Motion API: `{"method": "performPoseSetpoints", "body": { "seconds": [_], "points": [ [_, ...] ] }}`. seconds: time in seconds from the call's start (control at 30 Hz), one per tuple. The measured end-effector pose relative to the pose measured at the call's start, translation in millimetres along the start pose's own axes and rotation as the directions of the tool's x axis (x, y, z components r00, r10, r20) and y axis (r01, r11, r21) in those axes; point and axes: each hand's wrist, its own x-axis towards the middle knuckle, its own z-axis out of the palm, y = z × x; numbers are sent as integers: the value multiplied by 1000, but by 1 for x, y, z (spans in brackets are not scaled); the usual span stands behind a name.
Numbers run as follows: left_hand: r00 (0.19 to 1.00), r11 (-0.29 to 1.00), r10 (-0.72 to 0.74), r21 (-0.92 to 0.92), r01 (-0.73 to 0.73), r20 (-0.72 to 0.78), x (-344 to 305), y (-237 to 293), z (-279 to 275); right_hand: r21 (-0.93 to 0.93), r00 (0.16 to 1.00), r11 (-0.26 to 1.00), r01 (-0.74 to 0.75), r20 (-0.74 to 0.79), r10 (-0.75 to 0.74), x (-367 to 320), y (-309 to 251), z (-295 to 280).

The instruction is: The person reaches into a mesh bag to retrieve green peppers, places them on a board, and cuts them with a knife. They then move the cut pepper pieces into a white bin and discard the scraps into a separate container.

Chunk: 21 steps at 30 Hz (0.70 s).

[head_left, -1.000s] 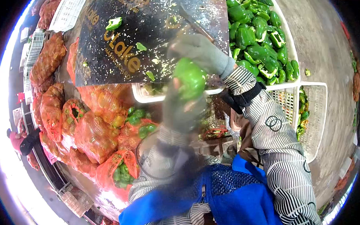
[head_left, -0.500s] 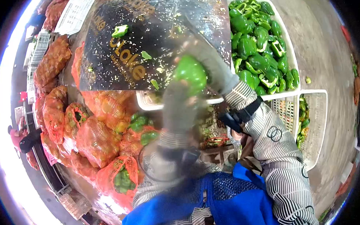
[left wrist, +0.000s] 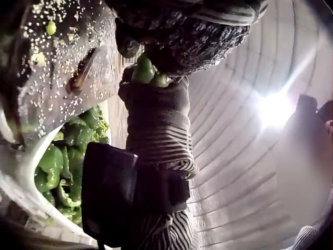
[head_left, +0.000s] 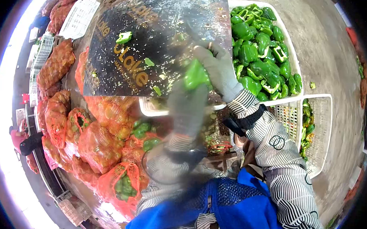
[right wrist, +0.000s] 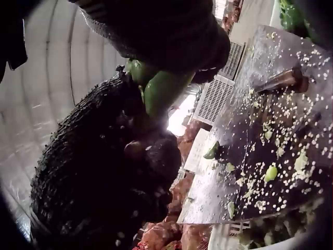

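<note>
My gloved left hand [head_left: 187, 108], blurred in the head view, grips a green pepper [head_left: 196, 75] from below, over the board's near edge. At the pepper's upper right, my gloved right hand [head_left: 220, 69] has its fingers curled against it. The right wrist view shows the pepper [right wrist: 164, 91] between both hands, with a split or gap between two green parts. A knife [right wrist: 283, 80] with a brown handle lies on the seed-strewn dark board [right wrist: 229, 130]. The fingertips are partly hidden.
Right of the board, a white crate [head_left: 290, 39] holds many green peppers. Below it stands another white crate [head_left: 326, 131] with scraps. Red mesh sacks [head_left: 99, 146] fill the left side. A green piece [head_left: 124, 37] lies on the board.
My right hand's fingers have come over the top of the pepper and look sharper. The pepper's visible part looks narrower and more angular. The view has shifted slightly.
</note>
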Motion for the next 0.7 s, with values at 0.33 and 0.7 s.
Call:
{"method": "performPoseSetpoints", "body": {
  "seconds": [0.33, 0.7],
  "points": [
    [931, 999, 26, 14, -34, 364, 6, 8, -11, -30, 950, 972, -235, 207, 236, 9, 8, -15],
    [892, 992, 114, -101, -78, 438, -10, -19, -29, 172, 870, 929, -328, 438, 226, 15, -12, -2]
  ]
}}
